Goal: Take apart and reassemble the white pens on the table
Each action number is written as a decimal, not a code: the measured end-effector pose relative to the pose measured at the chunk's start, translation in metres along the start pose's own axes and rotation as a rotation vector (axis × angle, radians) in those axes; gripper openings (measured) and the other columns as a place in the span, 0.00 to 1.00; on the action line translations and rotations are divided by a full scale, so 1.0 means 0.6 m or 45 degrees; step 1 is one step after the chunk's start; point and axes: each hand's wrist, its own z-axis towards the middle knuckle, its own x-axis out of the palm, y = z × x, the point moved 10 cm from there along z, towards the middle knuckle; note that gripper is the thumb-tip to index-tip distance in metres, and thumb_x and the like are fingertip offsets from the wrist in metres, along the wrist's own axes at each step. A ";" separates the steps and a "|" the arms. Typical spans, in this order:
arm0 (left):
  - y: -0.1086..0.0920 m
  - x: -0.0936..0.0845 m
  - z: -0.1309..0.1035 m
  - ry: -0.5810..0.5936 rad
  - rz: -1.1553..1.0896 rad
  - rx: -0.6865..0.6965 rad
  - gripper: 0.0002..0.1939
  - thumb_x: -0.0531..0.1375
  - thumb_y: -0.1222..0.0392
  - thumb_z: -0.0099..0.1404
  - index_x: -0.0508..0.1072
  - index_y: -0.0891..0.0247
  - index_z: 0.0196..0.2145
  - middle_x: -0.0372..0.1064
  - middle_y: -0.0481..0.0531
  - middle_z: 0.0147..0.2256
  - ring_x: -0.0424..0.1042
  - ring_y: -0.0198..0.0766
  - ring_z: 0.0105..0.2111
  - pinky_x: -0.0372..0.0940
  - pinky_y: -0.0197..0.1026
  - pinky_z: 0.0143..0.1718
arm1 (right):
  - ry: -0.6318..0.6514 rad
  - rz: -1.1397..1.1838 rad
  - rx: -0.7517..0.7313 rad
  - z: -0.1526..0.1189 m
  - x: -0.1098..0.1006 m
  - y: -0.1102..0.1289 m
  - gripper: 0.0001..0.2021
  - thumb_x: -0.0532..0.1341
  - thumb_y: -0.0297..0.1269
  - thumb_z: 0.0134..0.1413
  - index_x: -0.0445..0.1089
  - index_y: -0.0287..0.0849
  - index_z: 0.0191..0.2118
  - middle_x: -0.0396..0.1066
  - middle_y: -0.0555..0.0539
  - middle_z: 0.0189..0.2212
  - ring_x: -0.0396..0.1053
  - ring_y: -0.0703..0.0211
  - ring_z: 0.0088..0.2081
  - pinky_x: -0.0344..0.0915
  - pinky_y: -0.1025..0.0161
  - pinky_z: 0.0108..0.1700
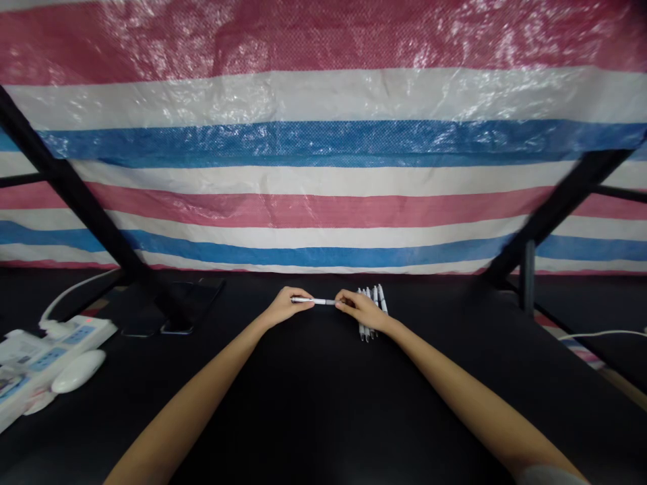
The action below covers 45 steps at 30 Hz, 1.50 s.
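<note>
A white pen (323, 302) with a dark grip lies level between my two hands, just above the black table. Its left end is pinched in the fingers of my left hand (286, 307). At the other end, the thumb and fingertips of my right hand (361, 309) close on the pen's grip; the tip itself is hidden by the fingers. Several similar white pens (382, 298) lie side by side in a row under and beside my right hand, which partly covers them.
On the left are a white power strip (60, 357) with plugs, a white computer mouse (79, 371) and dark phone-like flat things (176, 328). Black slanted posts (91, 209) stand at both sides. A striped plastic sheet (323, 209) hangs behind the black table (313, 404).
</note>
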 end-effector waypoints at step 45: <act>0.050 -0.020 -0.007 -0.146 -0.918 -0.363 0.19 0.63 0.59 0.54 0.66 0.62 0.44 0.67 0.46 0.22 0.68 0.32 0.18 0.68 0.37 0.23 | -0.099 0.284 0.057 0.004 -0.015 -0.016 0.19 0.54 0.53 0.54 0.67 0.40 0.31 0.62 0.51 0.22 0.60 0.64 0.25 0.57 0.66 0.28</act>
